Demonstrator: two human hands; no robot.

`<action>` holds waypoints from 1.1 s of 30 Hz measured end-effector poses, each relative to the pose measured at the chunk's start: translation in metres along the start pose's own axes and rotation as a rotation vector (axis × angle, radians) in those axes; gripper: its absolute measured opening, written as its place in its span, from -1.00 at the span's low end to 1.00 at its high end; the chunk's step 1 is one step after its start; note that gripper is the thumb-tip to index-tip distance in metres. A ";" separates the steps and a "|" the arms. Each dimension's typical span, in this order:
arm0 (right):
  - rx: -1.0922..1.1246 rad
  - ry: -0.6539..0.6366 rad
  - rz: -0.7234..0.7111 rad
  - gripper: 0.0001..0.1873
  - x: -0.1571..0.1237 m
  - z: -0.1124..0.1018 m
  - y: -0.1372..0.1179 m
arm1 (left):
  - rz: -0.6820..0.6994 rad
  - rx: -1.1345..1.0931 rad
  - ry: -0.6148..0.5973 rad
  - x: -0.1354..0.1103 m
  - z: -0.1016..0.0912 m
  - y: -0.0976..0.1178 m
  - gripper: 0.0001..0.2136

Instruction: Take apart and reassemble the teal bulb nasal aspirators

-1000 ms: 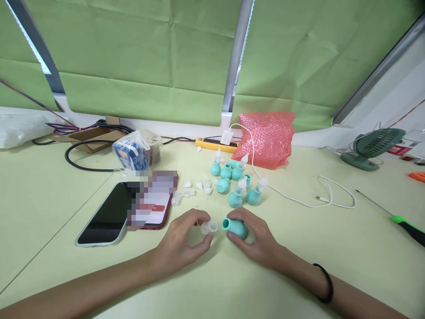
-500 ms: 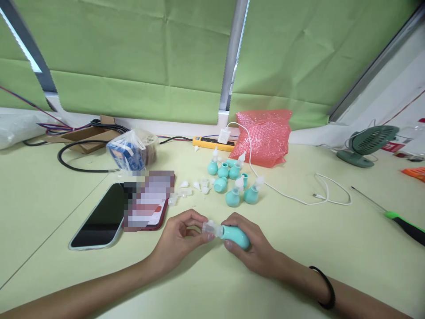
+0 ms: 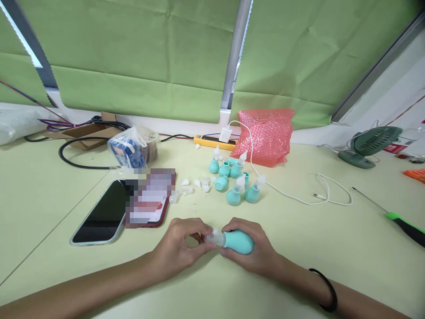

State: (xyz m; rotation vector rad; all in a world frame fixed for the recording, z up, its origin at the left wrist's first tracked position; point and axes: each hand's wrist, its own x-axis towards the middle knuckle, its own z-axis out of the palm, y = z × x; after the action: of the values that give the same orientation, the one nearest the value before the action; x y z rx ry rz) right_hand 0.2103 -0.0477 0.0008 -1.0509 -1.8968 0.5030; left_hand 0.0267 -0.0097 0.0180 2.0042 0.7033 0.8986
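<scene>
My right hand point(image 3: 254, 250) grips a teal rubber bulb point(image 3: 238, 242) lying sideways just above the table. My left hand point(image 3: 181, 246) pinches a small clear plastic tip point(image 3: 214, 238) that sits pressed into the bulb's mouth. Both hands meet near the table's front middle. Behind them stands a cluster of several teal bulbs point(image 3: 234, 179), some with clear tips on. Loose clear tips point(image 3: 191, 188) lie scattered to the left of that cluster.
Two phones point(image 3: 99, 215) lie left of my hands. A plastic-wrapped blue pack point(image 3: 131, 150), black cable and cardboard sit at back left. A pink bubble bag point(image 3: 265, 137), yellow power strip point(image 3: 214, 141), white cable point(image 3: 318, 195), green fan point(image 3: 368, 144) and green-handled screwdriver point(image 3: 398, 221) lie to the right.
The clear tip was apart from the bulb a second ago; my left hand has brought it to the bulb's mouth and pushed it in. Both hands have drifted slightly nearer me.
</scene>
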 end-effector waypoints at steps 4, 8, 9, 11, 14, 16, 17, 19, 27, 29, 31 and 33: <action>0.138 -0.058 0.284 -0.75 0.000 0.000 -0.005 | 0.137 0.033 0.062 -0.002 0.001 -0.001 -0.94; 0.211 -0.136 0.537 -0.68 0.001 -0.003 -0.008 | 0.256 0.085 0.078 -0.003 0.002 -0.001 -0.94; 0.228 -0.153 0.574 -0.66 0.002 -0.004 -0.008 | 0.274 0.101 0.071 -0.003 0.002 0.000 -0.94; 0.276 -0.197 0.624 -0.65 0.003 -0.007 -0.009 | 0.308 0.138 0.055 -0.004 0.002 0.001 -0.94; 0.366 -0.296 0.664 -0.68 0.006 -0.010 -0.009 | 0.330 0.182 0.028 -0.004 0.002 0.002 -0.95; 0.417 -0.356 0.709 -0.70 0.007 -0.011 -0.009 | 0.334 0.191 0.015 -0.004 0.002 0.002 -0.97; 0.432 -0.377 0.739 -0.69 0.007 -0.011 -0.009 | 0.337 0.193 0.011 -0.003 0.002 0.001 -0.97; 0.426 -0.370 0.777 -0.68 0.007 -0.011 -0.009 | 0.355 0.206 0.002 -0.003 0.002 0.001 -0.98; 0.411 -0.269 0.697 -0.71 0.004 -0.006 -0.010 | 0.442 0.216 0.021 -0.001 0.001 -0.001 -0.93; 0.460 -0.199 0.732 -0.67 0.002 -0.003 -0.007 | 0.492 0.224 0.024 0.003 -0.006 -0.001 -0.85; 0.536 -0.164 0.769 -0.63 0.000 -0.002 -0.005 | 0.535 0.287 0.001 0.010 -0.016 -0.003 -0.75; 0.585 -0.156 0.777 -0.61 -0.001 -0.001 -0.003 | 0.523 0.439 0.004 0.018 -0.027 -0.007 -0.72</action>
State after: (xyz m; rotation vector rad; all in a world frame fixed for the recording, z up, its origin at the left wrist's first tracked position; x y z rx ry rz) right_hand 0.2097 -0.0506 0.0026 -1.3282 -1.2576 1.5093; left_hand 0.0154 0.0188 0.0297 2.6503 0.3988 1.1146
